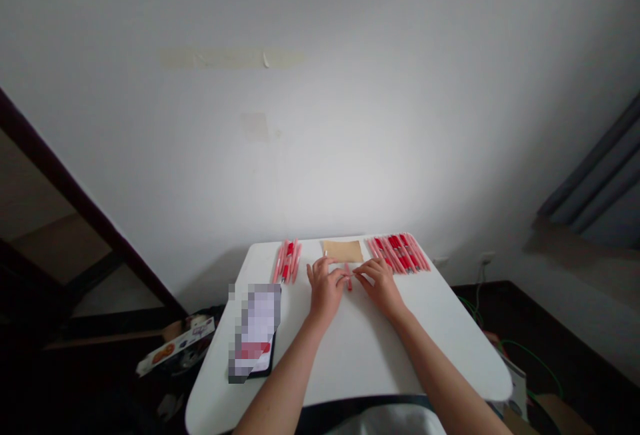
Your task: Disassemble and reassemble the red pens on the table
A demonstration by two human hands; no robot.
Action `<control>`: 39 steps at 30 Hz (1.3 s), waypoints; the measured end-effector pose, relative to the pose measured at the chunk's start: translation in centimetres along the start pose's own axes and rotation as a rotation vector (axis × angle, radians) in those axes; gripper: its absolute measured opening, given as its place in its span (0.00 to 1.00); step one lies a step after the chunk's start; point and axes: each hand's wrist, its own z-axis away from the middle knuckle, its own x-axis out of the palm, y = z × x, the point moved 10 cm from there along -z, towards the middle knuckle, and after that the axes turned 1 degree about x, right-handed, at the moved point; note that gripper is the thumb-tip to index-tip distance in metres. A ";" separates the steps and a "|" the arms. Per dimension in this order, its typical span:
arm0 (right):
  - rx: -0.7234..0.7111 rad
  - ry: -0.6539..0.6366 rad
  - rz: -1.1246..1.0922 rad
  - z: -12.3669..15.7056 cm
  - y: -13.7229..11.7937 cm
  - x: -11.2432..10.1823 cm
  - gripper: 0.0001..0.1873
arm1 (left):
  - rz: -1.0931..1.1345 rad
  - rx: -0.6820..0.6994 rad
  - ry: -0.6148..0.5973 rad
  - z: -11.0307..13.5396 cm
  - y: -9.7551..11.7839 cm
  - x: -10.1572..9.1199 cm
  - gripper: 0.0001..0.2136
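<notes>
While left hand (327, 288) and right hand (381, 286) pinch a thin piece (350, 275) between them, a pen (349, 285) lies beneath. Loose pinch could drop the piece; bumping could roll the pen.

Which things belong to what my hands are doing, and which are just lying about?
Likely involved:
Thin blurred piece between left hand and right hand
Slender pink and red pen nearby
Matching left pen row, right pen row

Probably lying about:
Black rectangular phone, screen lit
Long white printed box
Flat tan rectangle, use unclear
</notes>
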 end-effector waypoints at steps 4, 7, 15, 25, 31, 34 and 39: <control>-0.003 -0.007 -0.052 0.0 0.4 0.4 0.08 | 0.060 0.042 0.000 0.0 0.0 0.5 0.05; 0.002 -0.003 -0.082 0.0 0.6 0.5 0.07 | 0.096 0.060 0.014 -0.1 -0.2 0.9 0.06; 0.016 -0.004 -0.150 -0.2 0.4 0.1 0.07 | 0.092 0.047 0.040 -0.1 -0.6 0.9 0.05; 0.061 0.030 -0.166 -0.2 0.7 -0.4 0.09 | 0.099 0.041 0.064 -0.1 -0.4 0.4 0.03; 0.045 0.043 -0.148 -0.1 1.0 -0.2 0.10 | 0.120 0.032 0.062 -0.1 -0.6 0.3 0.04; 0.040 0.048 -0.135 0.0 1.3 0.1 0.09 | 0.122 0.028 0.059 0.0 -0.7 0.3 0.03; 0.025 0.056 -0.123 0.0 1.4 0.2 0.08 | 0.131 0.024 0.051 0.0 -0.6 0.1 0.04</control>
